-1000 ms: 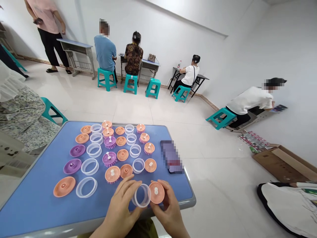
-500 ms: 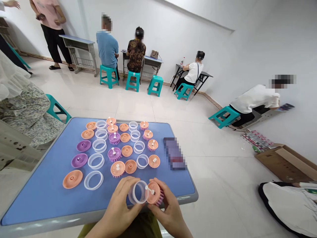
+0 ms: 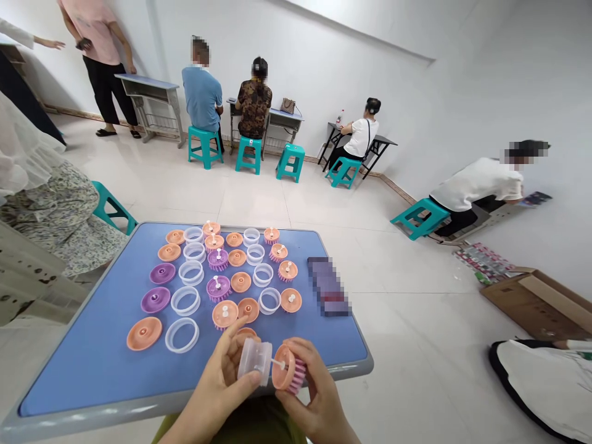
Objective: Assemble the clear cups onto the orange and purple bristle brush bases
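In the left hand [image 3: 221, 377], held between thumb and fingers, a clear plastic ring [image 3: 253, 362]. In the right hand [image 3: 319, 383], pinched by thumb below and fingers above, an orange brush [image 3: 290, 371] with pink bristles [image 3: 300, 374]. Both hands close to each other, near the edge of the blue table [image 3: 92, 357], without visible touch between them.

Ring at nine o'clock from the brush, nearer to the left hand, with its axis roughly along the line from nine to three, one open end toward the brush. From the middle of the brush, a white pin [image 3: 277, 363] pointing toward nine o'clock, at this opening; impossible to tell if the tip is inside or only at the rim.

Just beyond the left fingers, at eleven o'clock, an orange cap [image 3: 250, 334], partly covered. Farther, from ten to twelve o'clock on the table, rows of caps [image 3: 152, 336], rings [image 3: 197, 338] and brushes [image 3: 219, 290] with bristles down. Between one and two o'clock, a phone [image 3: 329, 287], lying flat. Beyond the table, around twelve o'clock, green stools [image 3: 293, 151]; toward three, a cardboard box [image 3: 527, 308] on the floor.
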A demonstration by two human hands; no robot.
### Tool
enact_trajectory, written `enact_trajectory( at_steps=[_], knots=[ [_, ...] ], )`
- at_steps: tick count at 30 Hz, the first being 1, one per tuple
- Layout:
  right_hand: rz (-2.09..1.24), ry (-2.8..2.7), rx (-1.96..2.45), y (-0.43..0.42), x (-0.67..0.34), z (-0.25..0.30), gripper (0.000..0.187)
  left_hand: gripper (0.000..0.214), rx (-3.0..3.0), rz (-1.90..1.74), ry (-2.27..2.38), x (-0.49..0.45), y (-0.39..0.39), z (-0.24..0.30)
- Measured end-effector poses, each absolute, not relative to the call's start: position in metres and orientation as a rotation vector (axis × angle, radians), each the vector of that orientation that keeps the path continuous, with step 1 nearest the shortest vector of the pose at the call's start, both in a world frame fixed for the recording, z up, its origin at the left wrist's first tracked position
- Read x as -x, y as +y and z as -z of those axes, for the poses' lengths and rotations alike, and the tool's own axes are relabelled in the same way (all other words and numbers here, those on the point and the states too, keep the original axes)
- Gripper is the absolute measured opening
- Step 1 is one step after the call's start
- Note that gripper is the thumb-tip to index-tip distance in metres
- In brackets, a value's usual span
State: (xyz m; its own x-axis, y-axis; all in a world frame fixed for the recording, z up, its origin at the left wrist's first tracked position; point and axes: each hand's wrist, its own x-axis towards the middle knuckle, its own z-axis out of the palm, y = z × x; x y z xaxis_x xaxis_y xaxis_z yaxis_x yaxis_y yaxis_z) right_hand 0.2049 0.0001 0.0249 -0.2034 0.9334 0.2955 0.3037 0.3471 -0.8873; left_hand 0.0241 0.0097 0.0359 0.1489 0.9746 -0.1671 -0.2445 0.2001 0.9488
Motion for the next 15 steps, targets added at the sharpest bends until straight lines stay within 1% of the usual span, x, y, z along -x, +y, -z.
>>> enact_trajectory(
  at_steps=[2, 6, 9, 12, 13, 15],
  knots=[
    [-0.844, -1.772, 1.095, 0.0, -0.204, -0.028, 0.054, 0.057, -0.999, -1.039, 0.989, -0.025, 0.009, -0.032],
    [-0.822, -1.85, 1.038, -0.001, -0.204, -0.033, 0.054, 0.042, -1.154, -0.955, 0.987, -0.024, 0.008, -0.03],
    [-0.902, -1.889, 1.027, 0.0, -0.207, -0.038, 0.048, 0.036, -1.301, -0.921, 1.045, -0.023, 0.007, -0.033],
    [-1.052, -1.884, 1.118, 0.002, -0.208, -0.041, 0.046, 0.038, -1.525, -0.875, 1.128, -0.022, 0.006, -0.035],
    [-1.121, -1.86, 1.16, 0.003, -0.207, -0.041, 0.042, 0.037, -1.609, -0.865, 1.128, -0.021, 0.006, -0.036],
    [-1.274, -1.775, 1.232, 0.004, -0.206, -0.04, 0.027, 0.034, -1.752, -0.854, 1.09, -0.021, 0.005, -0.035]
  ],
)
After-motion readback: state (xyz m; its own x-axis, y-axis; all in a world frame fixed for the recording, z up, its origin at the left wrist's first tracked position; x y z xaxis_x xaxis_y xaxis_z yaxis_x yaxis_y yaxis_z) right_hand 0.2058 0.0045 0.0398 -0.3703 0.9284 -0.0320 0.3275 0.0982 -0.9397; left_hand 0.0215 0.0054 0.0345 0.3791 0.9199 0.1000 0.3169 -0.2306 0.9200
